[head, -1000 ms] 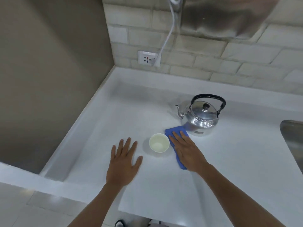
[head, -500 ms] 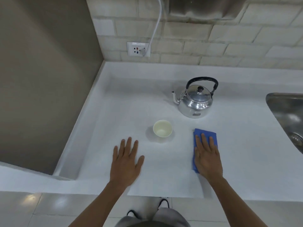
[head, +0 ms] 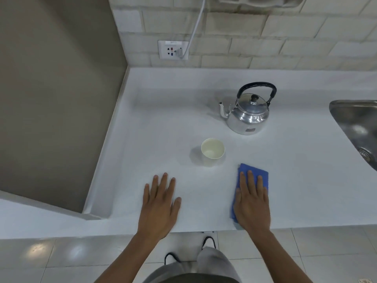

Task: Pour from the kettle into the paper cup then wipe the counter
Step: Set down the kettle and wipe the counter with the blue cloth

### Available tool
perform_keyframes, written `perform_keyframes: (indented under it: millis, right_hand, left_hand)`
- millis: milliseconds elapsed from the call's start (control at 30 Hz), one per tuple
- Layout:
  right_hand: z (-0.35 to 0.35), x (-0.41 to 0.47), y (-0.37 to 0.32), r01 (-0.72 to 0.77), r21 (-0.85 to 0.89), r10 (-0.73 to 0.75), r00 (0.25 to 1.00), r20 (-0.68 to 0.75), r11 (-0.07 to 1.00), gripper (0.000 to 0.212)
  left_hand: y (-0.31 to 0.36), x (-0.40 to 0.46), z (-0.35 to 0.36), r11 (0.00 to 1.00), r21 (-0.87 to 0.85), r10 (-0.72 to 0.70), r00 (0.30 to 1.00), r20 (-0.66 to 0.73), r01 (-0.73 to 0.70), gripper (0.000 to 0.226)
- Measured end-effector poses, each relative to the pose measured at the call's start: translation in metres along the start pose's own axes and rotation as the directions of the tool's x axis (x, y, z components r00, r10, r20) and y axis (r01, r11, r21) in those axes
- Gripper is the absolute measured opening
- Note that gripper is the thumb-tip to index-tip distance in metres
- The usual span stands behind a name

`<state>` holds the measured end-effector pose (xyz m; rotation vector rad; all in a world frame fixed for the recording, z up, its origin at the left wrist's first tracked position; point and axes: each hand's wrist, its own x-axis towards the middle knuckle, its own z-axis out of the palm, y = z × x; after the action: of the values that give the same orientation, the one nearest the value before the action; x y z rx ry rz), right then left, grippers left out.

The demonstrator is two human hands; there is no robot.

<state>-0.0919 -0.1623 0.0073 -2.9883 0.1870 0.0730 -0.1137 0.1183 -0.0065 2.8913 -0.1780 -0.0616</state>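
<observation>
A shiny steel kettle (head: 247, 114) with a black handle stands upright at the back of the white counter (head: 155, 123), spout to the left. A white paper cup (head: 212, 153) stands in front of it, a little to the left. My right hand (head: 253, 203) lies flat, fingers together, pressing a folded blue cloth (head: 255, 173) onto the counter near the front edge, right of the cup. My left hand (head: 160, 203) rests flat with spread fingers on the counter, in front of the cup and to its left, holding nothing.
A steel sink (head: 359, 127) is set into the counter at the right. A wall socket (head: 173, 50) with a white cable plugged in sits on the tiled back wall. A beige side wall (head: 57, 88) bounds the counter on the left. The floor and my feet show below the front edge.
My right hand slid the blue cloth from beside the kettle and cup to the right and toward the front edge. My left hand stayed flat. The view tilted down.
</observation>
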Motion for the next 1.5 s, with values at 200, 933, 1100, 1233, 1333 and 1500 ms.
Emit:
perform_keyframes:
  millis: [200,933,1100,1233,1333,1500]
  right_hand:
    - [0.028,-0.055,-0.082,0.234,-0.017,-0.234,0.972,0.014,0.972,0.061]
    - [0.018,-0.007,-0.059,0.113,0.262,-0.086,0.99,-0.113,0.958,0.055]
    - [0.025,-0.011,-0.062,0.111,0.089,-0.105,0.992,-0.075,0.99,0.06]
    - [0.028,-0.01,-0.061,0.11,0.082,-0.105,0.992,-0.067,0.99,0.06]
    - [0.028,-0.009,-0.062,0.107,0.085,-0.1,0.992,-0.081,0.991,0.06]
    - [0.032,-0.009,-0.06,0.103,0.108,-0.092,0.99,-0.107,0.989,0.057]
  left_hand:
    - [-0.004,-0.002,-0.002,0.998,-0.064,0.022,1.0,0.013,-0.021,0.062]
    - [0.064,0.028,0.007,1.0,-0.015,0.002,0.999,0.042,-0.002,0.062]
    - [0.011,0.021,-0.001,0.996,-0.069,-0.051,0.999,-0.017,0.05,0.064]
    - [-0.006,0.056,-0.007,0.996,0.025,-0.084,0.996,0.0,0.084,0.064]
    - [0.018,0.061,-0.003,0.997,0.023,-0.076,0.997,0.009,0.076,0.065]
    - [0.035,0.009,0.012,0.977,0.031,0.208,0.978,0.035,-0.209,0.061]
